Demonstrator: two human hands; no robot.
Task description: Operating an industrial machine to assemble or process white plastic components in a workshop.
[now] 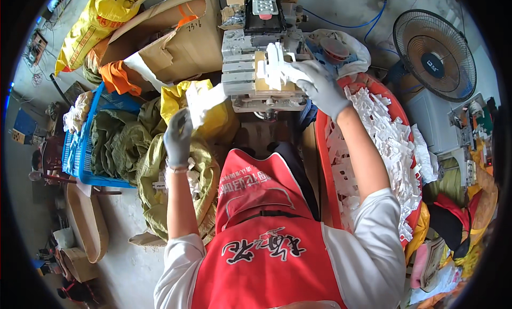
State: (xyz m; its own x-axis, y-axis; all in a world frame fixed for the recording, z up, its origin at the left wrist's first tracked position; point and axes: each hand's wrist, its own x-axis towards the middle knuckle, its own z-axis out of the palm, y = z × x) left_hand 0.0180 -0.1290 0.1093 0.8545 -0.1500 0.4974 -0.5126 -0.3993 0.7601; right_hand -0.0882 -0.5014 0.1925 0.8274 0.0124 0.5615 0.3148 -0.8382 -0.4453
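Gloves [325,89]: two. Fan [433,63]: one. Red tub [321,141]: one. Blue crate [81,158]: one.

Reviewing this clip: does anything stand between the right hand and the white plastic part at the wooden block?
Nothing visible does. The gloved right hand meets the white plastic part over the wooden block; the left hand is apart, off to the left.

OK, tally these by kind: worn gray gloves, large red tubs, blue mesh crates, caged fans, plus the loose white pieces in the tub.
Worn gray gloves: 2 (left hand, right hand)
Large red tub: 1
Blue mesh crate: 1
Caged fan: 1
Total: 5, leaving out the loose white pieces, too overlapped to count
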